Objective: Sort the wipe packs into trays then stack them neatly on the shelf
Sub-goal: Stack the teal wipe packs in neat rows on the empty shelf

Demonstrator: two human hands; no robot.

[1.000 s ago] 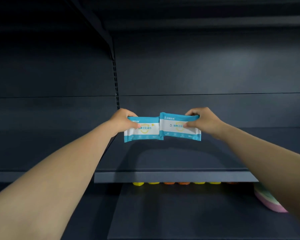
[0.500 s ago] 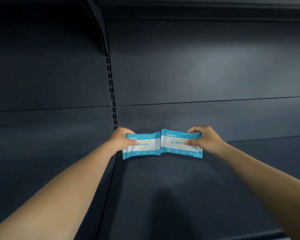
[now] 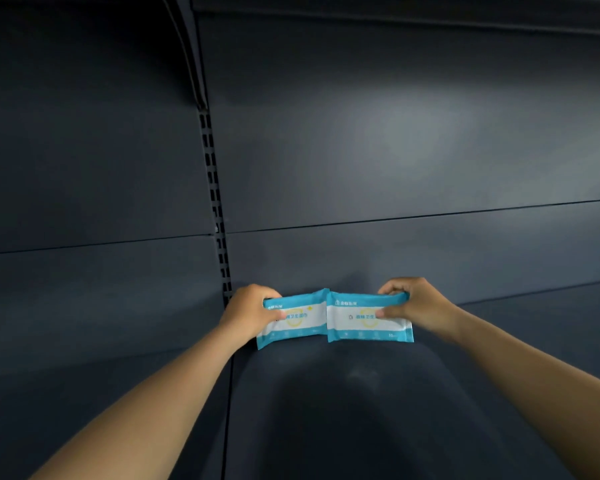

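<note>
Two wipe packs: left pack [image 3: 293, 318] gripped by left hand [image 3: 248, 311], right pack [image 3: 368, 318] by right hand [image 3: 414, 306]. Edges touching, held at shelf [image 3: 361, 410] back, seemingly not yet released. No trays in view.

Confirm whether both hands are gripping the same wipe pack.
No: the left hand grips the left wipe pack while the right hand pinches a separate right wipe pack beside it.
</note>
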